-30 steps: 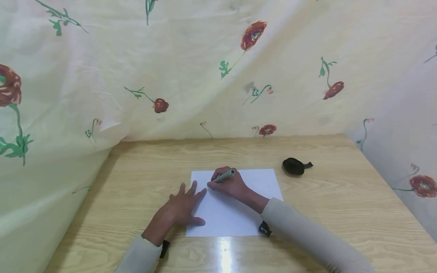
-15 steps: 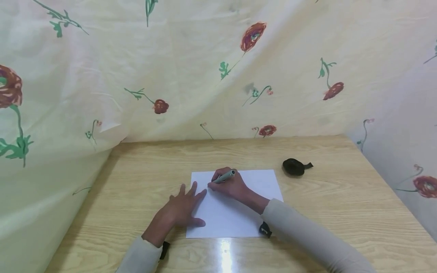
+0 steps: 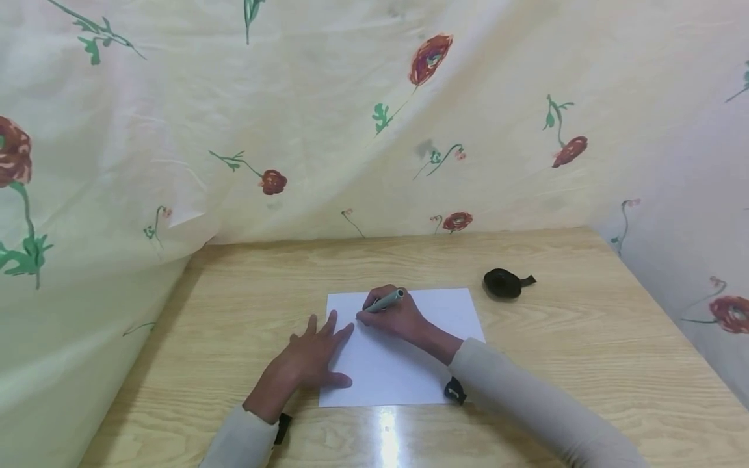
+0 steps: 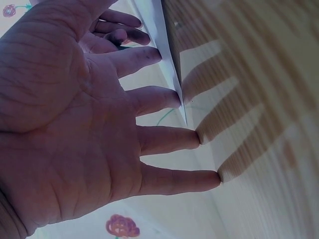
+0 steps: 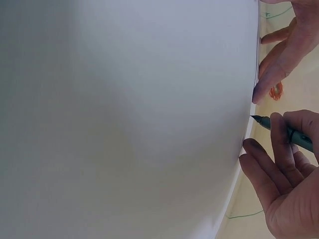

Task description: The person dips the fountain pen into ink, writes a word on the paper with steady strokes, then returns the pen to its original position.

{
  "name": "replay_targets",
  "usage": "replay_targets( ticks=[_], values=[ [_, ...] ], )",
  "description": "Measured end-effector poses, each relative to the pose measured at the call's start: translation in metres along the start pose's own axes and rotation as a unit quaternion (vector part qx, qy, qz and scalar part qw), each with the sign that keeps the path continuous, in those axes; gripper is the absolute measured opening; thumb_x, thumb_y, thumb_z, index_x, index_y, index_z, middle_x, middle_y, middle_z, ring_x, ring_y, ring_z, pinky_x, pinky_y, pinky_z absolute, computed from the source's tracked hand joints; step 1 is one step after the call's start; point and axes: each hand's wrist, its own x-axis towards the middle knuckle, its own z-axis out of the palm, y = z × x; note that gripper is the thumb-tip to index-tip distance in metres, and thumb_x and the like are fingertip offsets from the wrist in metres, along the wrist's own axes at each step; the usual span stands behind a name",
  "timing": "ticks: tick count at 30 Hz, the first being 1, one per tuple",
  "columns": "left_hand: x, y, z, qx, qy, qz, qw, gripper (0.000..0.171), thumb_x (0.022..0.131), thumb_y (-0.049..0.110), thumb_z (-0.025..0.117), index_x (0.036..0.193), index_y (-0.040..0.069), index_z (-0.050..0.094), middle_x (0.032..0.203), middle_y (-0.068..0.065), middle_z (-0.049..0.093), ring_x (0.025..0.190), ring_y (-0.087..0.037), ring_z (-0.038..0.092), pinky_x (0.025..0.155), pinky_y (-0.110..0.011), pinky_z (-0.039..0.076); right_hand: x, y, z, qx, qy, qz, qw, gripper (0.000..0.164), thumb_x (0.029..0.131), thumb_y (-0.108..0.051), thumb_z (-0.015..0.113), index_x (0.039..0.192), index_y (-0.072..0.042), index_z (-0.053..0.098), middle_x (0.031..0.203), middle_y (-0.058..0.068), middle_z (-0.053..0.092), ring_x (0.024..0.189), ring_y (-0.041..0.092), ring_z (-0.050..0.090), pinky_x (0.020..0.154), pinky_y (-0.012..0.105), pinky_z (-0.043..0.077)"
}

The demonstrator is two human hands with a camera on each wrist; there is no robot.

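Note:
A white sheet of paper (image 3: 398, 377) lies on the wooden table. My right hand (image 3: 398, 318) pinches a dark green marker (image 3: 387, 301) over the upper left part of the sheet. In the right wrist view the dark tip of the marker (image 5: 299, 138) meets the paper (image 5: 149, 99), or very nearly. My left hand (image 3: 313, 357) rests with spread fingers across the sheet's left edge. From the left wrist view, some fingertips of the left hand (image 4: 99, 124) touch the paper (image 4: 158, 35) and others the bare wood. No mark on the sheet can be made out.
A black roll of tape (image 3: 502, 284) with a loose end sits beyond the paper's upper right corner on the wooden table (image 3: 585, 338). Flower-patterned cloth (image 3: 328, 117) hangs behind the table and along both sides. Dark straps show at both wrists.
Both hands, the marker and the paper hold nearly the same place. The whole view has shifted only slightly.

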Motion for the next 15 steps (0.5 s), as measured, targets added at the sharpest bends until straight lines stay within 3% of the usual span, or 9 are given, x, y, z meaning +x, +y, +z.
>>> replay_targets(
  ticks=[15],
  values=[
    [0.0005,-0.0034,0.0019,0.006,-0.006,0.002,1.0000,0.093,0.080,0.053,0.078,0.156,0.020,0.036,0.163,-0.020,0.020,0.144,-0.055,0.017,0.095,-0.078,0.032,0.0002,0.0024,-0.0021,-0.006,-0.003,-0.010,1.000,0.006,0.080,-0.011,0.082,0.079,-0.011,0.076,0.073,-0.007,0.071,0.066,0.010,0.060,0.062,0.027,0.048]
  ],
)
